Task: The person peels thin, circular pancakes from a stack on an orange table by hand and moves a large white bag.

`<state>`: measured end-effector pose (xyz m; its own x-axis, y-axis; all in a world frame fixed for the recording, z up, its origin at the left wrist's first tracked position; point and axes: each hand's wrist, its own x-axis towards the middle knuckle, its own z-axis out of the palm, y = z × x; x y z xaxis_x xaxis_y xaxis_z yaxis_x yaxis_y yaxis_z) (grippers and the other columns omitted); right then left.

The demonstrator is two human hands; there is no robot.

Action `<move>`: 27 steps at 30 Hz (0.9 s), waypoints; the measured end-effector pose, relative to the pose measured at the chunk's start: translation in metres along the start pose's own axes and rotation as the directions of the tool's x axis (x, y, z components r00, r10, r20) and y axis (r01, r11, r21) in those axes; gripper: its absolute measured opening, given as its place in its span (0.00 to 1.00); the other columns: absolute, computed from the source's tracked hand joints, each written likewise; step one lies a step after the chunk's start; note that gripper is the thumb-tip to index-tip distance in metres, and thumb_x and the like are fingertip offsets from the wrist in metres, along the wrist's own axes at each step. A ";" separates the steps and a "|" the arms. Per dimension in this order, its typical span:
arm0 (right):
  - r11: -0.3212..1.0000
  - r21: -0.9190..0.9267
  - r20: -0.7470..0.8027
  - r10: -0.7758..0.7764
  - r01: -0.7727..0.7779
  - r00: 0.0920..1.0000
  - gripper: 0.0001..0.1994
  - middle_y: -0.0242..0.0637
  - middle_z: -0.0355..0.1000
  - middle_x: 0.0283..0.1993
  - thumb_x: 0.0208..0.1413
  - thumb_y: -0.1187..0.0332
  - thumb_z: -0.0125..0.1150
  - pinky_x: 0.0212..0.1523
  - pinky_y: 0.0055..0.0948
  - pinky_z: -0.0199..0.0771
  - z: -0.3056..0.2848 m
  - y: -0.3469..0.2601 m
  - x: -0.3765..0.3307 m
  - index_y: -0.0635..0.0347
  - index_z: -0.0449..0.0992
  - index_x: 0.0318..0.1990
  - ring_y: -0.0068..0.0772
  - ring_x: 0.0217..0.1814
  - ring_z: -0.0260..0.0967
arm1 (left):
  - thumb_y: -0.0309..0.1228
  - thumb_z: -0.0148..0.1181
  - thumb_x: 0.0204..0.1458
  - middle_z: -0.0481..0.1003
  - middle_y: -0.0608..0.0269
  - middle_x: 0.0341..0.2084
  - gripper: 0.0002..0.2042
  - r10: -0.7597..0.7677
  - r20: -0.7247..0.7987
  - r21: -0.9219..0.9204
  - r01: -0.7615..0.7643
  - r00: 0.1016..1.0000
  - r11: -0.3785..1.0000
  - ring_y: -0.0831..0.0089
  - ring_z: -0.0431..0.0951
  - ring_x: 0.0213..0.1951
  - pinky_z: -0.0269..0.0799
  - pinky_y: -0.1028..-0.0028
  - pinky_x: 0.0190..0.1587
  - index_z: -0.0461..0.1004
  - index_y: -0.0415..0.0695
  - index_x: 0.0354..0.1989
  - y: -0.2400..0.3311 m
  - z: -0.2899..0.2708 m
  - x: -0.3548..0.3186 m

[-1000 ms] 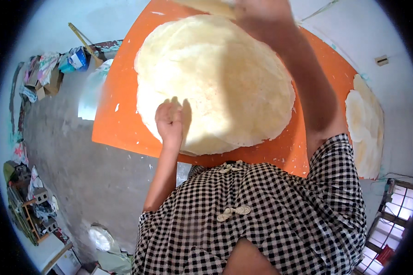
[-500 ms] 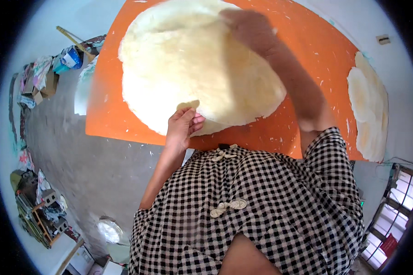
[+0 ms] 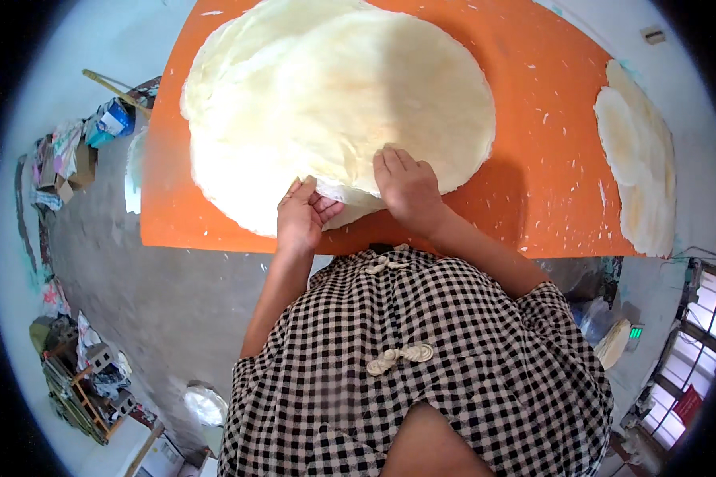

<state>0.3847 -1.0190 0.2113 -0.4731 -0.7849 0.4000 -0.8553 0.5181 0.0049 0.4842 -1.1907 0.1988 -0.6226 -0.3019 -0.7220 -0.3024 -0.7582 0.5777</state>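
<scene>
Thin, pale, round pancakes lie overlapped in a broad layer on an orange tabletop. At the near edge, my left hand is closed, pinching the rim of a pancake between thumb and fingers. The rim is lifted a little there, with small creases beside it. Just right of it, my right hand rests palm down on the top pancake near the same edge. Its fingers lie close together on the surface; the thumb is hidden.
More pale pancakes lie at the table's right end. White flakes dot the orange surface. Left on the grey floor are boxes and cloths, and a yellow-handled broom. A barred window is at lower right.
My right hand has come from the far side of the pancakes to the near edge, beside the left hand. The left hand keeps its pinch. The top layer now lies differently, with new folds.
</scene>
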 end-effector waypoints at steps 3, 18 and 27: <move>1.000 0.015 0.034 0.009 -0.010 0.999 0.17 0.49 0.70 0.40 0.39 0.70 0.53 0.24 0.29 0.66 -0.005 -0.012 0.002 0.70 0.72 0.39 0.37 0.41 0.69 | 0.37 0.42 0.60 0.74 0.57 0.33 0.12 0.020 0.020 0.012 -0.021 1.000 1.000 0.67 0.77 0.33 0.75 0.65 0.37 0.64 0.42 0.43 0.002 0.002 -0.002; 0.953 0.168 0.276 0.201 -0.254 0.940 0.10 0.43 0.71 0.35 0.41 0.67 0.55 0.25 0.35 0.70 -0.012 -0.012 0.010 0.62 0.71 0.31 0.43 0.35 0.70 | 0.54 0.33 0.58 0.75 0.53 0.34 0.26 -0.028 0.430 -0.096 0.076 0.903 0.993 0.60 0.75 0.42 0.74 0.65 0.39 0.66 0.40 0.40 0.000 0.000 0.005; 0.490 0.632 0.378 0.482 -0.601 0.791 0.17 0.36 0.75 0.31 0.49 0.59 0.59 0.34 0.29 0.71 -0.135 0.145 0.104 0.65 0.75 0.38 0.23 0.32 0.71 | 0.49 0.39 0.59 0.73 0.48 0.42 0.23 -0.152 0.638 0.057 0.150 0.755 0.987 0.57 0.72 0.49 0.66 0.58 0.51 0.68 0.39 0.43 -0.015 0.041 0.034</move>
<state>0.2396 -0.9798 0.3772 -0.8661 -0.4991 -0.0274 -0.2680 0.5101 -0.8173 0.4378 -1.1660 0.1814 -0.8845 0.2561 -0.3899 -0.4333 -0.7607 0.4834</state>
